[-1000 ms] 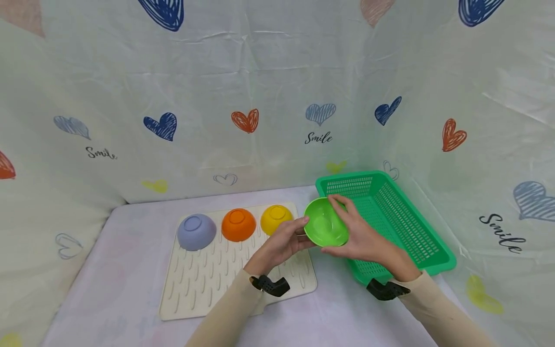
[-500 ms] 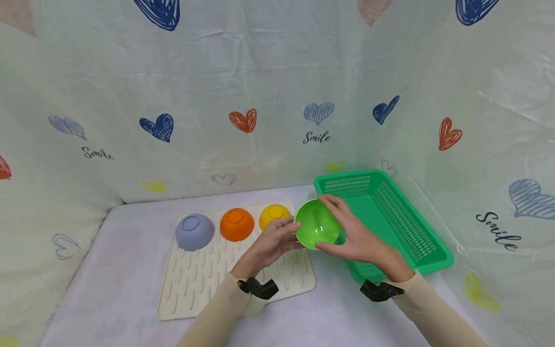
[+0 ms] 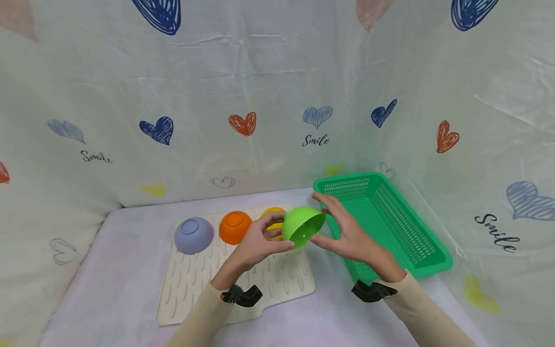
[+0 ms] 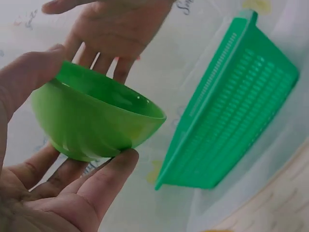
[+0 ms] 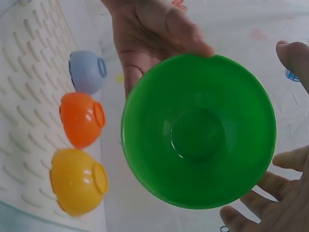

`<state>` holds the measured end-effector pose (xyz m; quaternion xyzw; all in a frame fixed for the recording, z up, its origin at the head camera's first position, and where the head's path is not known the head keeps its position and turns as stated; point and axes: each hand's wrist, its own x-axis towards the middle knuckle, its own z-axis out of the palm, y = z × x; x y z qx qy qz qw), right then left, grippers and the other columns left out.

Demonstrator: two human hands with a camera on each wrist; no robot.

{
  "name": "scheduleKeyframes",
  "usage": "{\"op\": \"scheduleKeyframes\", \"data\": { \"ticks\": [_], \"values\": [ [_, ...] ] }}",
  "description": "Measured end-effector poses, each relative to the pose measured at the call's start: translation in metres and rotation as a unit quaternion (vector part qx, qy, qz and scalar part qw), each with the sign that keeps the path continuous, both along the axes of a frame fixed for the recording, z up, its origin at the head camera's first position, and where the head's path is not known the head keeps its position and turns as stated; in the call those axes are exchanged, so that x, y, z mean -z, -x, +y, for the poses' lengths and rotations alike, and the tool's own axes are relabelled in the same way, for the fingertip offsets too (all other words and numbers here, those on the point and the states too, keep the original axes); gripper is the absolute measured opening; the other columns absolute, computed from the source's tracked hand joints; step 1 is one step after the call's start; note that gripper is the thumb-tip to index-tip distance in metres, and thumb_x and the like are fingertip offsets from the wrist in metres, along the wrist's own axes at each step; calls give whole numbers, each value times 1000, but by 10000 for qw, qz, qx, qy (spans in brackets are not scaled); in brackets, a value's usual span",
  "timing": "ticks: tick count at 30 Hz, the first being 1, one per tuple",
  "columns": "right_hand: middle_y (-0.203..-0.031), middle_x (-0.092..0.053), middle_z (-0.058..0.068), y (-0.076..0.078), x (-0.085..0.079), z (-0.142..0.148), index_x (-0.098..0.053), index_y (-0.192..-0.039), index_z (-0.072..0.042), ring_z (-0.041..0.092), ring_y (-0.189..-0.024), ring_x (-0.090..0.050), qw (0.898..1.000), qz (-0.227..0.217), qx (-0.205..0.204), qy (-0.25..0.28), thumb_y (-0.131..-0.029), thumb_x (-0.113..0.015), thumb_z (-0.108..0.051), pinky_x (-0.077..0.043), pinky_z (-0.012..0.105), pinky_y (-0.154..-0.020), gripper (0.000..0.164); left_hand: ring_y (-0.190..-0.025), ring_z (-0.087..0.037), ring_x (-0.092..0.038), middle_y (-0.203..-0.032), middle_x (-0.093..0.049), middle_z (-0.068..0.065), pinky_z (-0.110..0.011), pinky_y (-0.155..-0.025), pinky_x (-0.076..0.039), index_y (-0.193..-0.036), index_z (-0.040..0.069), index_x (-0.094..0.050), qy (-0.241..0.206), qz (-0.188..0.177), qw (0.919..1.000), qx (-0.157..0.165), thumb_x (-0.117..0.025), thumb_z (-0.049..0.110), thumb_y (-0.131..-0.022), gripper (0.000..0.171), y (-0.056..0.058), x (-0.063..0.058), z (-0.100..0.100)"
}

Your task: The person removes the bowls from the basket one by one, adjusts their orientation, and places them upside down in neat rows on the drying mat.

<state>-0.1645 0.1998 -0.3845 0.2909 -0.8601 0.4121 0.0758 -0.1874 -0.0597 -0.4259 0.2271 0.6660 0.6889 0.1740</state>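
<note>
A light green bowl (image 3: 299,222) is in the air over the right part of the cream ridged mat (image 3: 208,279), tilted with its mouth turned towards the right hand. My left hand (image 3: 256,243) grips it, thumb at the rim and fingers under its outside, as the left wrist view shows. My right hand (image 3: 351,236) is spread at the bowl's right side, its thumb and fingertips right by the rim. Upside down along the mat's far side are a lilac bowl (image 3: 193,236), an orange bowl (image 3: 234,227) and a yellow bowl (image 3: 270,211), the last partly hidden by my left hand.
A green slotted basket (image 3: 427,238) stands on the right of the white-covered table (image 3: 117,270), partly behind my right hand. Curtains printed with hearts (image 3: 277,159) close in the table at the back and sides.
The green bowl has moved left and turned from mouth towards me to tipped over, facing down and right. My right fingers have loosened from its rim; the left hand has shifted its hold.
</note>
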Motion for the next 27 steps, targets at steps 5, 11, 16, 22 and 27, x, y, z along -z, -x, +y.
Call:
{"op": "scheduleKeyframes", "data": {
  "ticks": [5, 11, 16, 22, 27],
  "values": [
    [-168, -27, 10, 0, -2, -6, -23, -165, -22, 39, -143, -45, 9995, -291, 143, 7, -91, -75, -34, -46, 62, -110, 91, -137, -35, -57, -153, -48, -11, -35, -104, -54, -147, 12, -50, 550, 879, 9945, -149, -87, 14, -83, 75, -7, -9, -6],
    [-169, -27, 9, 0, 2, -13, -20, -166, -21, 43, -144, -44, 9977, -578, 341, -71, -90, -73, -45, -45, 66, -109, 95, -134, -30, -59, -149, -55, -9, -35, -105, -53, -146, 10, -52, 1267, 2296, 9640, -435, -90, 11, -79, 77, -13, -13, -8],
    [-166, -35, 12, 0, 8, -19, -22, -165, -12, 38, -146, -44, 9975, -559, 384, -191, -89, -75, -44, -46, 61, -111, 98, -133, -29, -59, -149, -56, -8, -36, -103, -56, -142, 9, -58, 2054, 3580, 9087, -622, -93, 12, -75, 76, -16, -14, -11],
    [-161, -41, 16, -2, 22, -23, -30, -161, -4, 38, -145, -44, 9982, -282, 363, -375, -85, -80, -42, -47, 64, -108, 98, -132, -31, -60, -149, -54, -11, -35, -102, -57, -138, 7, -62, 2312, 4346, 8683, -610, -94, 9, -72, 73, -18, -13, -16],
    [-160, -41, 19, -3, 30, -23, -35, -159, -3, 41, -144, -44, 9987, -157, 283, -391, -84, -82, -42, -47, 66, -106, 97, -132, -30, -60, -150, -54, -11, -32, -102, -56, -137, 7, -62, 2366, 4722, 8470, -604, -94, 8, -72, 72, -22, -11, -18]
  ]
}}
